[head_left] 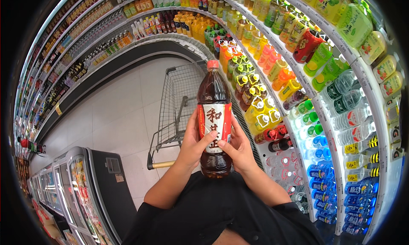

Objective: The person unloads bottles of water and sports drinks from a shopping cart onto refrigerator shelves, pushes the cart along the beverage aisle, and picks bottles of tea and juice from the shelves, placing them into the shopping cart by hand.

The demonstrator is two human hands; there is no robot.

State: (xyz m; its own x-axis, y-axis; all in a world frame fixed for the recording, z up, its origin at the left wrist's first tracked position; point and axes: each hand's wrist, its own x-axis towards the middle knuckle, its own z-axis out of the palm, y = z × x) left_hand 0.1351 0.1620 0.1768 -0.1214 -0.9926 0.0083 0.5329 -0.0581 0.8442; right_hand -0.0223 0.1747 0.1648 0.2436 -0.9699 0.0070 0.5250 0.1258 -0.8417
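Observation:
A large plastic bottle of dark brown drink stands upright in front of my body, with a red cap and a red and white label. My left hand wraps its left side, thumb resting across the label. On the other side my right hand grips it the same way, its thumb pressed to the lower label. Both sets of fingers curl behind the bottle, where they are hidden. The bottle's base hangs free below my palms, just above my dark clothing.
Behind the bottle is a wire shopping cart with a tan handle. Curving shelves of bottled drinks line the right side and far end. A black chest freezer with glass doors stands at lower left. Pale floor tiles lie between.

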